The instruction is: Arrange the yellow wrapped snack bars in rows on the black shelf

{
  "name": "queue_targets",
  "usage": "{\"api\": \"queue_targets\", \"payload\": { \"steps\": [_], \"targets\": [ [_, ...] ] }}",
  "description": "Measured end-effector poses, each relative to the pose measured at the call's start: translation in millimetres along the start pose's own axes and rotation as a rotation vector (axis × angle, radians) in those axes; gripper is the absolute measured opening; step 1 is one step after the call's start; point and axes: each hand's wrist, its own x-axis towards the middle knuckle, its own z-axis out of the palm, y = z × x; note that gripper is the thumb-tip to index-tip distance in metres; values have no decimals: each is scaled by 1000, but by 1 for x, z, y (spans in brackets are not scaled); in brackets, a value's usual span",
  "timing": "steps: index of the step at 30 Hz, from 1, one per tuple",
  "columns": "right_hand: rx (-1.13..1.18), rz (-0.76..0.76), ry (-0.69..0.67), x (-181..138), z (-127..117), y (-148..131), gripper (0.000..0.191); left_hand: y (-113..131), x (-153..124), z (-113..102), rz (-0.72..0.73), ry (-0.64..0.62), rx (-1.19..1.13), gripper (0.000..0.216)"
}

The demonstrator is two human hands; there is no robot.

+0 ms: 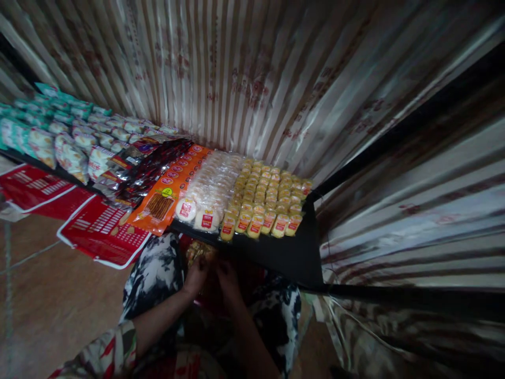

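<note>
My left hand (196,276) and my right hand (228,279) are close together low between my knees, just below the shelf's front edge. The fingers of both look curled in; what they pinch, if anything, is too dark to make out. Right by the left fingertips is a shiny gold-brown wrapped item or pile (198,249), partly under the shelf. Beneath the hands is something dark red, mostly in shadow. On the shelf above lie rows of small yellow wrapped cakes (255,225) and clear-wrapped round white crackers (207,218).
The black shelf (292,258) also carries an orange snack pack (158,210), dark red packets (158,168), and white and green bags (43,142). Red plastic baskets (104,226) stand on the tiled floor at left. A striped curtain (252,79) hangs behind, with a black frame bar at right.
</note>
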Motion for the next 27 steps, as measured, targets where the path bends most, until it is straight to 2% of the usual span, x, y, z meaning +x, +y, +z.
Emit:
{"api": "queue_targets", "payload": {
  "steps": [3,7,10,14,18,21,27],
  "targets": [
    [126,-67,-6,-19,-12,-5,30,7,-10,-4,-30,-31,-173,40],
    [178,-129,-16,-39,-30,-18,32,24,-28,-10,25,-121,-341,45],
    [219,-194,-46,-53,-45,-33,32,45,-42,-16,88,-130,-323,46],
    [194,-304,-5,-70,-68,-55,25,80,-59,-21,288,-118,-202,40],
    [217,-358,32,-77,-94,-76,25,118,-69,-15,451,-218,-130,39],
    [155,-369,144,-73,-116,-87,31,147,-68,-4,565,-289,-106,39],
    [24,-525,448,-47,-161,-102,40,209,-57,25,775,-321,8,40]
  ]
}}
